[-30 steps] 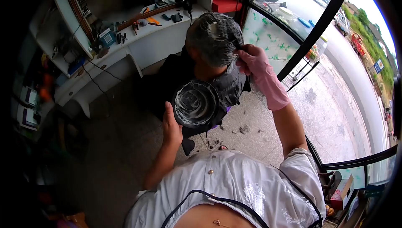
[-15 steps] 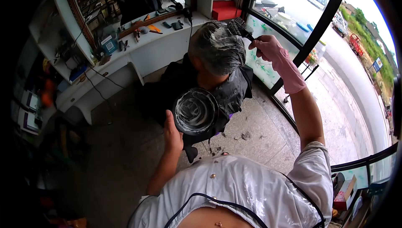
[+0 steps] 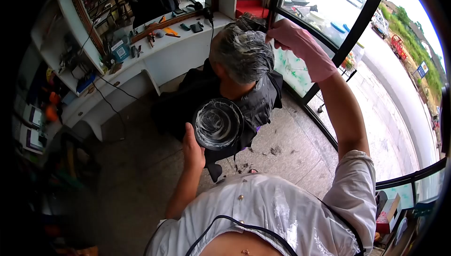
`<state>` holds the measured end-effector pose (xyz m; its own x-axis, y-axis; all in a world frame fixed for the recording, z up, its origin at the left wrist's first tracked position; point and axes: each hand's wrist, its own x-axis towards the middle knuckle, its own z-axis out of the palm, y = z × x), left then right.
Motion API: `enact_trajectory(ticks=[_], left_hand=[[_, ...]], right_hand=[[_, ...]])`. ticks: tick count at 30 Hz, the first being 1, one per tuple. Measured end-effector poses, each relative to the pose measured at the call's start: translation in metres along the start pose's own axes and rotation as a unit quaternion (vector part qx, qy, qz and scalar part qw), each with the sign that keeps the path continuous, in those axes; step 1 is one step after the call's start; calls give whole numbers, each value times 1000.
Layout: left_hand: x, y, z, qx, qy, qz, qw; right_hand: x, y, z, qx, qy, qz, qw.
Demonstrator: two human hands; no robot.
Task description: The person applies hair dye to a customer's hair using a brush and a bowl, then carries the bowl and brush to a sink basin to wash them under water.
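Observation:
My left hand (image 3: 193, 150), bare, grips a round black bowl (image 3: 197, 133) by its near left side, thumb up along the rim. White cream (image 3: 217, 122) is smeared round the inside of the bowl. In a pink glove, my right hand (image 3: 300, 44) is closed on a dark tint brush (image 3: 253, 22), whose head lies against the top of a seated person's hair (image 3: 244, 54). The hair is coated with white cream. A black cape (image 3: 188, 96) covers this person's shoulders and body. The glove hides most of the brush handle.
A white counter (image 3: 159, 51) with tools, cords and a hair dryer (image 3: 208, 16) runs under a framed mirror (image 3: 141, 7). To the right stands a glass door (image 3: 324, 16) with a dark frame. Hair clippings (image 3: 275, 150) lie on the floor.
My right hand has moved left and up, carrying the brush forward over the top of the head. The bowl in my left hand has barely shifted.

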<state>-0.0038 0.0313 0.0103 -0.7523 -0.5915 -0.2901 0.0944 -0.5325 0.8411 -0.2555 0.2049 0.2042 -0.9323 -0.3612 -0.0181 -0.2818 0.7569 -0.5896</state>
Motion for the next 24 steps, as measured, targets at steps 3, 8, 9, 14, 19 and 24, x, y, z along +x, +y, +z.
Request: enact_trajectory(ticks=[3,8,9,14,19,24], left_hand=[[1,-1,4,-2,11,-13,1000],[-2,0,3,-15,-13,1,1000],[-2,0,3,-15,-12,2,1000],[-5,3,4,-7,-43,19,999],[-9,3,2,-16,-39,26,999],[-9,0,-2,5,-53,19,998]], right_hand=[[4,-17,8,-48,1,-22,999],[11,3,-15,43,9,-3,999],[6,-2,-16,45,12,-4,999],[31,2,9,65,-9,-125,990],[17,-6,-21,31,-12,-27,999],[19,-10,-6,78,-14,-152,985]])
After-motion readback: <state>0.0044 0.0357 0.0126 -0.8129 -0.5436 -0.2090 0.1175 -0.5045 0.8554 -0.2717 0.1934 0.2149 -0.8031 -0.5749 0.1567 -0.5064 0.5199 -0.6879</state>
